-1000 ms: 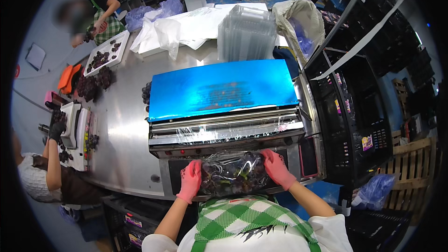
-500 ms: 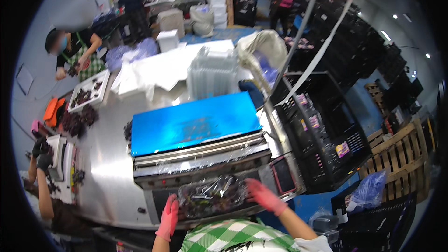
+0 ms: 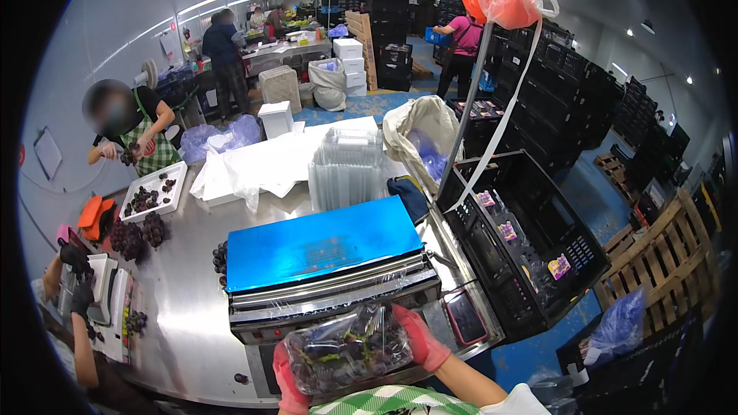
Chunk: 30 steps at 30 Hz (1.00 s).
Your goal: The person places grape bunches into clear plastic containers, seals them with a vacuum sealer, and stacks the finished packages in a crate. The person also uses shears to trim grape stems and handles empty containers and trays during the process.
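While left hand and right hand clamp it, the dark, wrapped grape pack gleams.

Ref: blue-lidded machine. Near side of machine: wrapped grape pack, underside hidden, film glare obscuring single grapes. Left hand: fingers partly hidden by pack, wrist cut by lower edge. Right hand: fingers partly hidden by pack. Left of machine: grape bunch partly hidden behind it; co-worker cut by dark rim. Far beyond machine: workers, handwork too small to resolve.
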Each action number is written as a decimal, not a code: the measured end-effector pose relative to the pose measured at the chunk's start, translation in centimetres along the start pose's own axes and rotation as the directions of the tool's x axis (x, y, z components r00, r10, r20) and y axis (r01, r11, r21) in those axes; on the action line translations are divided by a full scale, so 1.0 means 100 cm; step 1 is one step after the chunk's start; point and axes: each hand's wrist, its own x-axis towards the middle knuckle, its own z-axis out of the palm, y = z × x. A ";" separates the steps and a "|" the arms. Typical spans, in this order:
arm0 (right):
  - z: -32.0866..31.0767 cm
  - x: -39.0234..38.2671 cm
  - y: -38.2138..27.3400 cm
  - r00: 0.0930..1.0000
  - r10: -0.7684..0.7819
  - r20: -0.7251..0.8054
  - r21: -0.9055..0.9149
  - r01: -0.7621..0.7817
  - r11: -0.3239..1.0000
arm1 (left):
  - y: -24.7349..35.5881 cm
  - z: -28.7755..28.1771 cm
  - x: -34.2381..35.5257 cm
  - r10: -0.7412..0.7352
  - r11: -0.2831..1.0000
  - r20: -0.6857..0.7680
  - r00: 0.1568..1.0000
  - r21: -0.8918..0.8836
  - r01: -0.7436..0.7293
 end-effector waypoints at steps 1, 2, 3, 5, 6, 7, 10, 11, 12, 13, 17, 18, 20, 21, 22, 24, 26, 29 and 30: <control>-0.003 -0.001 0.001 1.000 0.005 -0.004 0.076 -0.005 0.997 | 0.004 0.009 0.004 0.078 0.988 0.007 0.997 0.135 -0.079; -0.004 -0.001 0.001 1.000 0.007 -0.004 0.153 -0.006 0.988 | 0.011 0.018 0.010 0.162 0.949 0.028 0.986 0.268 -0.164; -0.003 -0.002 -0.005 0.999 0.033 0.013 0.229 -0.035 0.973 | 0.015 0.025 0.013 0.232 0.919 0.013 0.973 0.323 -0.224; -0.002 0.001 -0.005 0.989 -0.111 0.101 0.245 0.083 0.966 | 0.024 0.042 0.014 0.372 0.835 -0.009 0.928 0.441 -0.330; -0.001 -0.003 -0.010 0.991 -0.066 0.117 0.335 0.023 0.942 | 0.035 0.056 0.014 0.174 0.976 -0.011 0.985 0.138 -0.170; 0.003 -0.010 -0.028 0.991 -0.016 0.130 0.421 -0.040 0.906 | 0.054 0.079 0.014 -0.031 0.984 0.053 0.998 -0.174 0.040; 0.021 -0.019 -0.060 0.991 -0.099 0.088 0.319 0.066 0.946 | 0.038 0.044 0.021 -0.138 0.551 0.564 0.814 -0.640 0.536; 0.023 -0.021 -0.067 0.995 -0.064 0.078 0.358 0.032 0.933 | 0.032 0.040 0.019 -0.154 0.501 0.601 0.784 -0.636 0.587; 0.023 -0.021 -0.074 0.997 -0.028 0.069 0.397 -0.002 0.918 | 0.029 0.039 0.017 -0.197 0.535 0.558 0.806 -0.628 0.565; 0.023 -0.020 -0.079 0.994 0.100 -0.042 0.140 -0.093 0.986 | 0.025 0.039 0.016 -0.236 0.572 0.511 0.827 -0.615 0.543; 0.026 0.004 -0.079 0.802 -0.543 0.248 -0.345 0.597 0.724 | 0.011 0.037 0.010 -0.324 0.746 0.306 0.895 -0.500 0.441; 0.041 -0.002 -0.099 0.796 -0.551 0.251 -0.273 0.604 0.748 | 0.009 0.033 0.009 -0.330 0.782 0.259 0.908 -0.464 0.416; 0.049 -0.004 -0.099 0.935 -0.070 0.348 0.422 -0.089 0.902 | 0.007 0.035 0.012 -0.337 0.847 0.198 0.920 -0.363 0.388; 0.050 0.000 -0.093 0.899 0.093 0.429 0.576 -0.351 0.739 | 0.006 0.035 0.014 -0.330 0.876 0.177 0.927 -0.309 0.371; 0.043 0.012 -0.073 0.897 0.115 0.427 0.556 -0.361 0.749 | 0.005 0.035 0.018 -0.330 0.902 0.160 0.930 -0.238 0.361; 0.043 0.024 -0.069 0.875 0.147 0.460 0.526 -0.402 0.749 | 0.008 0.031 0.022 -0.307 0.939 0.128 0.943 -0.123 0.323; 0.046 0.037 -0.059 0.926 0.069 0.370 0.406 -0.228 0.885 | 0.013 0.025 0.028 -0.272 0.962 0.096 0.958 -0.001 0.273; 0.070 0.054 -0.096 0.817 0.295 0.495 0.386 -0.511 0.769 | 0.022 0.014 0.040 -0.222 0.963 0.054 0.974 0.166 0.210; 0.079 0.063 -0.103 0.742 0.304 0.598 0.370 -0.592 0.716 | 0.024 0.009 0.045 -0.207 0.956 0.043 0.977 0.223 0.193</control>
